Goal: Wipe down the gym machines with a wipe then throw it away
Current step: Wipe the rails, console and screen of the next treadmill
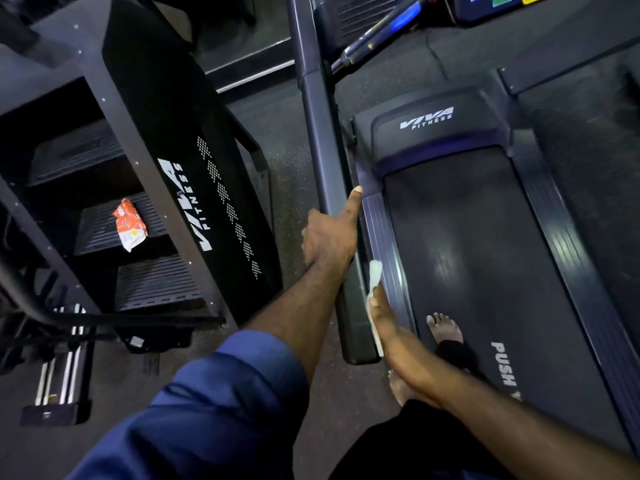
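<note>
A dark treadmill (485,237) fills the right half of the view, its left handrail (322,140) running down the middle. My left hand (330,237) grips that rail, thumb stretched along it. My right hand (384,323) presses a white wipe (375,275) against the rail's padded lower end (353,327); the wipe folds under the fingers and shows above and below them. My bare feet stand on the belt (446,332).
A black stair-climber machine (180,140) stands at the left, close beside the treadmill. An orange and white wipe packet (129,225) lies on one of its steps. A narrow strip of dark floor (284,161) runs between the two machines. Metal bars lie at the lower left (59,368).
</note>
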The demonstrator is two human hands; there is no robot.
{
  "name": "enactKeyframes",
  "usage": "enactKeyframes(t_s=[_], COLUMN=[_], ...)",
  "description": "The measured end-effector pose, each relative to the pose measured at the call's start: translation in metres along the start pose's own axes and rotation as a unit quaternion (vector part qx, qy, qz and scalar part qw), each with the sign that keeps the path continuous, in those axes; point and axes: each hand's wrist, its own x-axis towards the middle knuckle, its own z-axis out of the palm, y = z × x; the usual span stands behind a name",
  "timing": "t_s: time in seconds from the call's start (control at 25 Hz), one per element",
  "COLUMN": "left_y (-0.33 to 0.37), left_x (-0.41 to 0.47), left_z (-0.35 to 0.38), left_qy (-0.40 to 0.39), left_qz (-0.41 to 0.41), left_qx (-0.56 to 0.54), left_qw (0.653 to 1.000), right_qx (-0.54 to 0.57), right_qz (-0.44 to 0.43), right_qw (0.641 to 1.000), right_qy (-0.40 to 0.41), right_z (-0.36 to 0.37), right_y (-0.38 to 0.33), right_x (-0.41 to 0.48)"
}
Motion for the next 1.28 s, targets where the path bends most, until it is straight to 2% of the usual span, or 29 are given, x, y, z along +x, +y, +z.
enactKeyframes(t_s=[0.08, 0.12, 0.24, 0.4, 0.52, 0.56, 0.72, 0.88, 0.96, 1.08, 1.16, 1.28], left_y=[-0.001, 0.0, 0.002, -0.002, -0.002, -0.002, -0.003, -0.002, 0.0, 0.0, -0.001, 0.003], left_x=[0.0, 0.0, -0.002, -0.001, -0.004, -0.007, -0.011, -0.012, -0.013, -0.012, -0.01, -0.007], left_z=[0.001, 0.001, 0.001, 0.0, -0.001, -0.001, -0.004, -0.003, -0.004, -0.004, -0.003, -0.003], left_qy=[0.004, 0.004, 0.0, 0.002, 0.004, 0.005, 0.011, 0.022, 0.019, 0.02, 0.021, 0.019], left_qz=[0.007, 0.01, 0.011, 0.012, 0.02, 0.023, 0.023, 0.029, 0.029, 0.025, 0.027, 0.026], left_qx=[0.0, 0.001, 0.001, 0.001, 0.004, 0.009, 0.032, 0.05, 0.054, 0.052, 0.055, 0.045], left_qw=[1.0, 1.0, 1.0, 1.0, 1.0, 1.0, 0.999, 0.998, 0.998, 0.998, 0.998, 0.998], right_qx=[-0.019, -0.024, 0.031, 0.155, 0.322, 0.346, 0.327, 0.336, 0.33, 0.316, 0.311, 0.258], right_qz=[-0.079, -0.072, 0.052, 0.079, 0.127, 0.141, 0.195, 0.242, 0.241, 0.24, 0.242, 0.19], right_qw=[0.997, 0.997, 0.996, 0.985, 0.938, 0.927, 0.925, 0.91, 0.912, 0.918, 0.919, 0.946], right_qy=[-0.006, 0.002, 0.064, 0.012, 0.029, 0.022, -0.007, 0.022, 0.035, -0.003, 0.006, 0.054], right_z=[-0.004, -0.007, -0.012, 0.012, 0.003, 0.002, 0.006, 0.001, 0.004, 0.002, -0.01, -0.028], right_y=[-0.012, -0.02, -0.008, 0.032, 0.019, 0.012, 0.01, 0.002, 0.002, 0.001, -0.004, -0.028], right_x=[0.015, 0.027, 0.029, -0.017, 0.004, 0.005, -0.019, 0.002, 0.001, -0.014, 0.01, 0.048])
